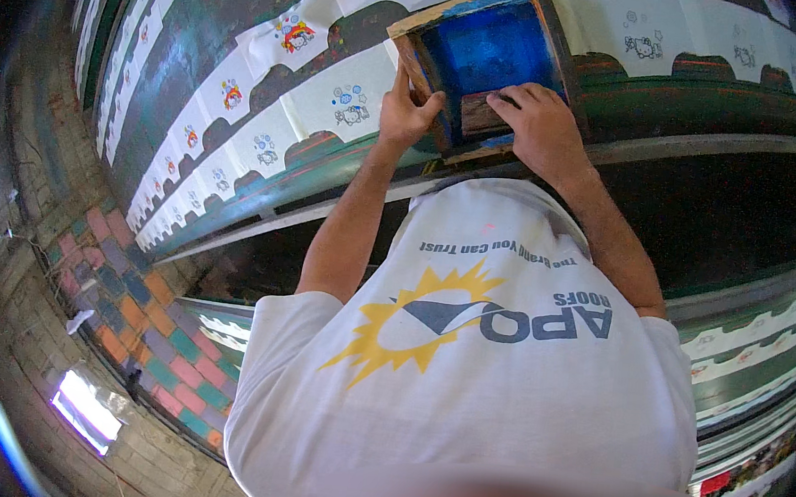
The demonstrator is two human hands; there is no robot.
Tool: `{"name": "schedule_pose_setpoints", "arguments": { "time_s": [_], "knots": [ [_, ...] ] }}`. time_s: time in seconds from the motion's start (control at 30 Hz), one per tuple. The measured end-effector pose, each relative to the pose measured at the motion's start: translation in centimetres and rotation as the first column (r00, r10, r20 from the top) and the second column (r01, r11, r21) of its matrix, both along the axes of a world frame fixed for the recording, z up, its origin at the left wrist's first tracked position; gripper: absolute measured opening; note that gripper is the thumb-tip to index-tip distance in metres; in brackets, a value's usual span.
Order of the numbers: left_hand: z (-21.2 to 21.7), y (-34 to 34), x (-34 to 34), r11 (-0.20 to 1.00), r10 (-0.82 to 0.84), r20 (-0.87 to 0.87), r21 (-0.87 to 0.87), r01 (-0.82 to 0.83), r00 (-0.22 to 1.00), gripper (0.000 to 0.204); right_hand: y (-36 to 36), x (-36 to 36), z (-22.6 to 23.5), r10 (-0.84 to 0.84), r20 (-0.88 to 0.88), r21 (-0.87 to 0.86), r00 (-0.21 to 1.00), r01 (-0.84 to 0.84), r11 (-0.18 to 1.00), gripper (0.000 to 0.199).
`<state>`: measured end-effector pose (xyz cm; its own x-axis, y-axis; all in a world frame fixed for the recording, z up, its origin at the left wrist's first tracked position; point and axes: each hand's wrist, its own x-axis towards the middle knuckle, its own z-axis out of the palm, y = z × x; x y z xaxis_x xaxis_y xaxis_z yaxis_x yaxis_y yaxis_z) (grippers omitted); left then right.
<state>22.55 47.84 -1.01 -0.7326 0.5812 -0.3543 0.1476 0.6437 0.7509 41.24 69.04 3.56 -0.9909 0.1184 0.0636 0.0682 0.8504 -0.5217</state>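
From the head camera, the only view on my feed, I look down past a white short-sleeved T-shirt (497,418) with a yellow sun design and dark lettering on its front. Ahead of it I have both hands on a shallow, square-cornered wooden frame (466,6), its edges smeared with blue, with a deep blue panel (496,49) across its inside.

The left hand (405,112) is clasped around the frame's left side, thumb over the edge. The right hand (545,134) is inside the near right part, its fingers closed on a reddish-brown wooden bar (481,116) that lies along the near end of the blue panel; the palm hides the bar's right end from me. The hands are apart, with the bar's left part between them.

The frame sits at the top of my picture, over a long dark green tabletop (314,180), close to its near edge. Rows of white cut-out pieces (380,72) with scalloped edges run to both sides of it. To the left, one row carries red, yellow and blue prints (294,33); the nearer row has grey-and-blue ones (350,112). To the right, the prints (643,45) look grey. Far left, I see a patchwork of pink, orange, blue and green blocks (160,322).
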Motion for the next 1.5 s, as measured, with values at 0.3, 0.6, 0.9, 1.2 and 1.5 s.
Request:
{"name": "schedule_pose_setpoints", "arguments": {
  "time_s": [0.3,0.6,0.9,1.2,1.5],
  "knots": [
    [0.8,0.6,-0.1,0.987,-0.105,-0.076,-0.128,0.094,0.992,0.108,0.0,0.9,0.5,-0.028,-0.002,-0.057,1.0,0.028,0.998,0.051],
    [1.1,0.7,0.4,0.983,-0.105,-0.114,-0.163,0.086,0.988,0.108,1.9,-4.1,-1.1,-0.03,-0.081,0.071,0.996,0.036,0.997,0.05],
    [0.5,0.6,1.5,0.984,-0.071,-0.167,-0.176,0.041,0.984,0.097,6.0,-10.5,0.2,-0.01,0.015,0.014,1.0,0.01,1.0,0.037],
    [1.0,0.6,1.4,0.975,-0.145,-0.176,-0.194,0.11,0.974,0.099,2.8,-6.0,1.0,-0.022,0.16,0.039,0.987,0.016,0.999,0.041],
    [2.6,1.6,0.8,0.979,-0.128,-0.106,-0.173,0.109,0.986,0.113,0.4,0.2,1.7,-0.013,0.119,-0.054,0.993,0.02,0.998,0.055]
  ]
}}
